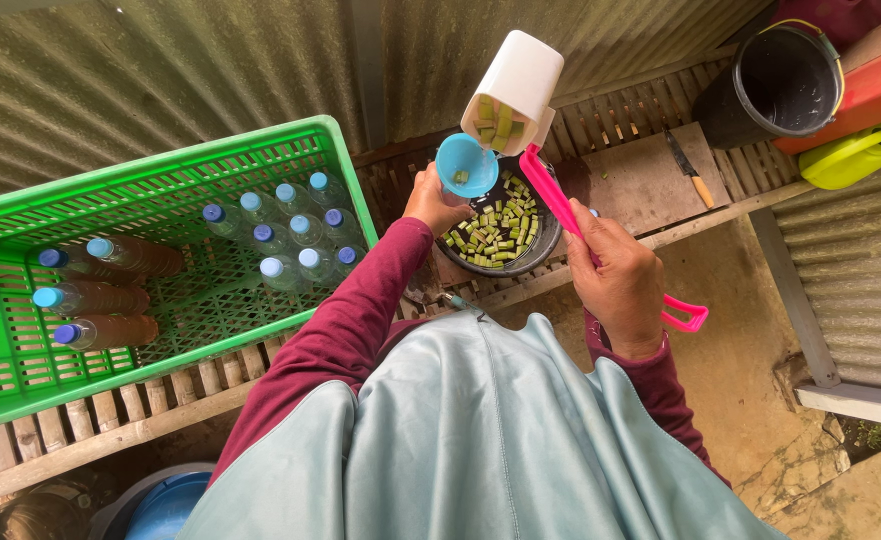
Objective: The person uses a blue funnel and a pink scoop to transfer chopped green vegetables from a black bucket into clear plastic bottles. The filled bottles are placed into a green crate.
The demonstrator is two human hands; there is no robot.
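We are tipping the scoop (514, 90) by its pink handle with our right hand (618, 280), fingers clamped on it, so green pieces (496, 122) are dropping toward the blue funnel (464, 165). Our left hand (431, 198) is holding the funnel, fingers closed on it, just above the bowl (544, 240) on the slatted counter (641, 180). Many pieces are lying in the bowl yet. In the green crate (21, 330) at left, capped bottles (291, 240) are already standing and lying.
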